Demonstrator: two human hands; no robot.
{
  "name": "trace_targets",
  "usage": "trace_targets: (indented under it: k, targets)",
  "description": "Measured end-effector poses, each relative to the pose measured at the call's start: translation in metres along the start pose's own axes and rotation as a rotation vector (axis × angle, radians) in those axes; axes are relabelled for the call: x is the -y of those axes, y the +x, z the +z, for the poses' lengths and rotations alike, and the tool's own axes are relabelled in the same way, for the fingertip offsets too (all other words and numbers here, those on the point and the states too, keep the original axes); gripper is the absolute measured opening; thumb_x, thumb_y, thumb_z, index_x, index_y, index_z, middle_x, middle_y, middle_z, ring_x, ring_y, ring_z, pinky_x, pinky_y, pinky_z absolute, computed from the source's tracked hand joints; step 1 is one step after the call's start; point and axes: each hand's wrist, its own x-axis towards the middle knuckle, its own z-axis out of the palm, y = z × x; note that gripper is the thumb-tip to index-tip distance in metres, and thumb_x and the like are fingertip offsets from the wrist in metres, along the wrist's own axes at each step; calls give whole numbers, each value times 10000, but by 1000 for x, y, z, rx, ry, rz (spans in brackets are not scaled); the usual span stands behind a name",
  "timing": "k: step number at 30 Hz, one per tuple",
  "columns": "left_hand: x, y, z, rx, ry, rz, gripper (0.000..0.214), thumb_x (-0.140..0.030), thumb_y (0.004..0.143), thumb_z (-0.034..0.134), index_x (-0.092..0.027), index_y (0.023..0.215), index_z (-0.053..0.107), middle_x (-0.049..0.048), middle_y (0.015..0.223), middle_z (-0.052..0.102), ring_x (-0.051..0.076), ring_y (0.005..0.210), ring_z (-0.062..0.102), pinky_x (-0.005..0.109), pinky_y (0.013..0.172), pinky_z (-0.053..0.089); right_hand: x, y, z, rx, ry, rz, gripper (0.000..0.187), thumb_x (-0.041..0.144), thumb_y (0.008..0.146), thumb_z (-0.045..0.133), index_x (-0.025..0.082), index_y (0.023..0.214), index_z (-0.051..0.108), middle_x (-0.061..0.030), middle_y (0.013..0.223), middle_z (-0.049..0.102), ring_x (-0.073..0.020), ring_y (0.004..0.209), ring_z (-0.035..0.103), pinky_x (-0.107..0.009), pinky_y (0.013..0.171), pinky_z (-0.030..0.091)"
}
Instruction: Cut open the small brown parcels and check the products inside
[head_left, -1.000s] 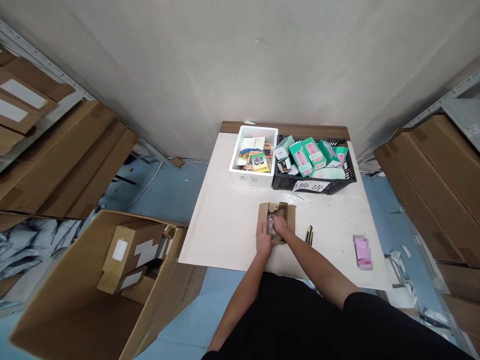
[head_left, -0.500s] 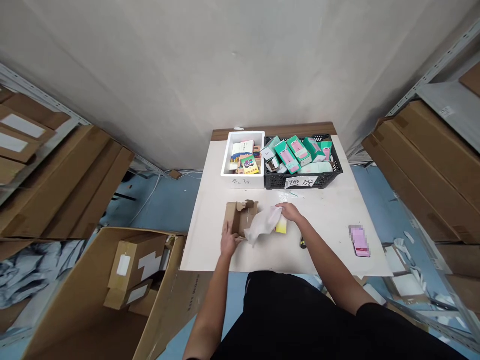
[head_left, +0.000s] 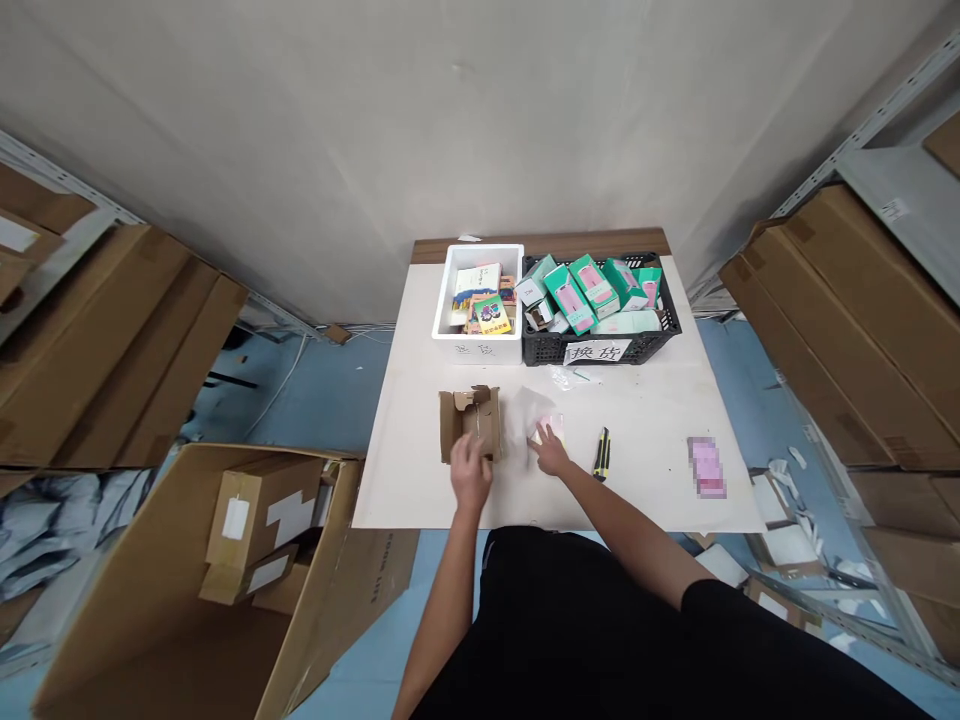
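Note:
A small open cardboard box (head_left: 453, 420) stands on the white table (head_left: 645, 400). My left hand (head_left: 470, 476) is at its near side, its fingers blurred by motion, so their grip does not show. To the right lies a translucent white plastic wrap (head_left: 517, 432), next to a small pale pinkish card or packet (head_left: 556, 424). My right hand (head_left: 552, 452) reaches over these two, fingers apart and tips resting on the packet and the edge of the wrap. A black and yellow box cutter (head_left: 602, 454) lies to the right of that hand.
At the back stand a white foam box (head_left: 478, 352) of booklets and a black crate (head_left: 654, 346) of green and pink boxes. A pixelated pink phone (head_left: 707, 468) lies at right. A large carton (head_left: 142, 560) holding parcels stands at left; shelves with cartons (head_left: 847, 310) flank both sides.
My right hand has let go of the plastic wrap and come down onto the packet. The wrap now lies on the table. My left hand has shifted right along the box's near side.

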Motion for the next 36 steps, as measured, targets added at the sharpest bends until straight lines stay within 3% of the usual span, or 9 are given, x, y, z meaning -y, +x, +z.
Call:
trace_targets:
  k: [5,11,14,18,23,27,30,33,36]
  targets:
    - [-61,-6,38,263,-102,163,491,-59,909,497,-251,1333,655,121,1401,614,271,1363,530,478,1156,473,-3,8,10,94,-76,167,825,204,897,535,330,1674,289,-27,1779,36,-365,1628,-36,-648,1247,82]
    - [-67,-1,79,706,-5,87,542,-110,913,554,-246,1436,588,113,1457,589,274,1365,516,428,1103,508,-47,-12,5,35,-48,518,852,216,910,487,254,1704,180,-76,1779,58,-416,1614,79,-659,1231,169]
    - [-67,5,101,842,35,20,545,-134,923,555,-231,1460,576,123,1482,579,277,1362,526,404,1092,510,-61,-25,7,5,-2,429,866,174,894,478,233,1705,178,-83,1766,164,-375,1622,75,-589,1243,215]
    - [-66,10,124,842,64,4,552,-140,934,533,-213,1480,564,136,1593,489,279,1444,473,408,1160,454,-52,-29,17,21,31,95,861,92,837,488,281,1662,333,-53,1731,294,-312,1626,99,-548,1253,223]
    - [-36,9,137,890,126,-12,657,-167,931,520,-236,1579,445,117,1759,205,314,1611,210,485,1226,362,-30,-23,14,18,168,-78,723,21,805,463,299,1450,631,-43,1593,523,-271,1580,286,-541,1243,279]
    - [-7,3,143,990,204,-236,703,-295,952,502,-194,1629,340,199,1748,173,377,1602,216,618,1188,352,-30,-32,9,-157,261,99,607,68,896,436,226,1443,644,-90,1480,624,-242,1445,487,-400,1210,368]
    - [0,-1,146,887,255,-445,726,-309,940,494,-107,1621,340,279,1714,213,418,1565,293,636,1175,348,-38,-40,11,-241,210,396,672,129,923,463,204,1591,481,-131,1647,434,-305,1532,364,-438,1203,363]
    - [2,1,145,783,276,-591,748,-289,914,521,-36,1599,356,343,1631,347,457,1490,405,625,1132,394,-43,-42,16,-99,185,569,847,192,904,552,264,1692,248,-135,1756,173,-401,1598,190,-538,1181,351]
    - [5,9,139,749,266,-621,742,-253,890,540,-20,1576,382,355,1490,509,455,1350,549,590,1021,489,-42,-40,22,18,164,502,877,216,902,580,286,1696,215,-117,1774,91,-406,1616,98,-547,1194,324]
